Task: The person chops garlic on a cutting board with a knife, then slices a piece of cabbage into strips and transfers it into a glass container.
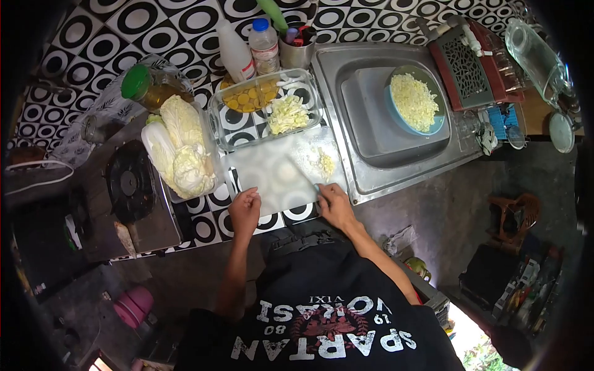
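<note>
A translucent cutting board (263, 179) lies on the patterned counter. My right hand (334, 205) is closed around the handle of a knife (301, 168), whose blade points up and left over the board. Just right of the blade sits a small pile of chopped cabbage (325, 164). My left hand (245, 209) is at the board's lower left edge with its fingers curled; whether anything is between them is too small to tell. Behind the board, a glass dish (232, 133) holds cut cabbage pieces (288, 115).
Whole cabbages (182, 148) fill a tray beside the stove (131, 179) on the left. A blue bowl (391, 112) of chopped cabbage stands in the sink (359, 173). Bottles (264, 48), a utensil cup (297, 54) and a green-lidded jar (148, 91) stand behind.
</note>
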A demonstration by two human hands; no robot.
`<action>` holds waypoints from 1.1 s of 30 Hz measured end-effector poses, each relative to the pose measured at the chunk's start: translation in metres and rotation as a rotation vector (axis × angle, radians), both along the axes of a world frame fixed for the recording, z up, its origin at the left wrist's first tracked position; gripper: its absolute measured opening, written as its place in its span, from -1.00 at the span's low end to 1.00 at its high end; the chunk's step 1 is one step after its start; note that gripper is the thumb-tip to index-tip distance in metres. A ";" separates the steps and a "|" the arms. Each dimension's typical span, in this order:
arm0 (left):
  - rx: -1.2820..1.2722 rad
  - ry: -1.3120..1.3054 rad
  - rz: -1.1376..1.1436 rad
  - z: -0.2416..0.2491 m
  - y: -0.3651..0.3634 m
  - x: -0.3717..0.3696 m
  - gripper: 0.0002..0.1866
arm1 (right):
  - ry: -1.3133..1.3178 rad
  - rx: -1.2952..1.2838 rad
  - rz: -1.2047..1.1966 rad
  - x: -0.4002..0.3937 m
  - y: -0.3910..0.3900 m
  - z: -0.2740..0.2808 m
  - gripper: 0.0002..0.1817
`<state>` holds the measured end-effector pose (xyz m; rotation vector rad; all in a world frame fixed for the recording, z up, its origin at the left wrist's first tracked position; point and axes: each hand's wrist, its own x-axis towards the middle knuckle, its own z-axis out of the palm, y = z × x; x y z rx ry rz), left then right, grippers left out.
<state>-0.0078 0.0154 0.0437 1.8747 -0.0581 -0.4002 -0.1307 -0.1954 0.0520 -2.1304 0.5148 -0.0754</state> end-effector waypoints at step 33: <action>0.590 -0.602 -0.776 0.024 -0.134 -0.016 -0.51 | 0.102 -0.001 0.133 -0.036 -0.101 0.066 -0.65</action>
